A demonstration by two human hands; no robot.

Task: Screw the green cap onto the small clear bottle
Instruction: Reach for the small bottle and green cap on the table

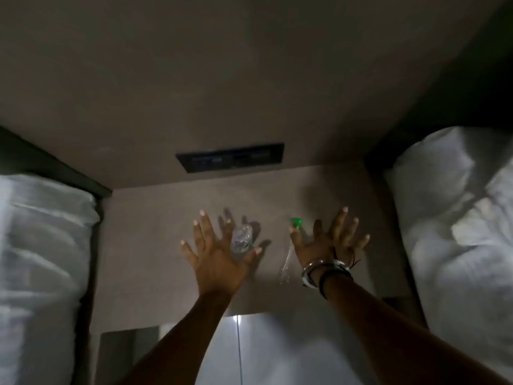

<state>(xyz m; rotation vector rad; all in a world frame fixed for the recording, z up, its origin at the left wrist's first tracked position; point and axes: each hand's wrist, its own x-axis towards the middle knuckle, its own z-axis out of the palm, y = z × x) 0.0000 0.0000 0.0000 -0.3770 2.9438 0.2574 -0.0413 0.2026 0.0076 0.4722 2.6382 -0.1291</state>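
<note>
A small clear bottle (242, 238) sits on the brown nightstand top (144, 245), partly behind the thumb and index finger of my left hand (215, 254). That hand is spread flat above the surface with nothing in it. The green cap (296, 222) lies on the nightstand further right, just beyond the thumb tip of my right hand (330, 240). My right hand is also spread wide and empty, with bracelets at the wrist. The picture is dim and blurred.
White bedding lies on a bed at the left (41, 259) and another at the right (458, 218). A dark socket panel (230, 160) is set in the wall behind the nightstand. A clear plastic scrap (286, 269) lies between my hands. A thin cord (238, 348) hangs below the front edge.
</note>
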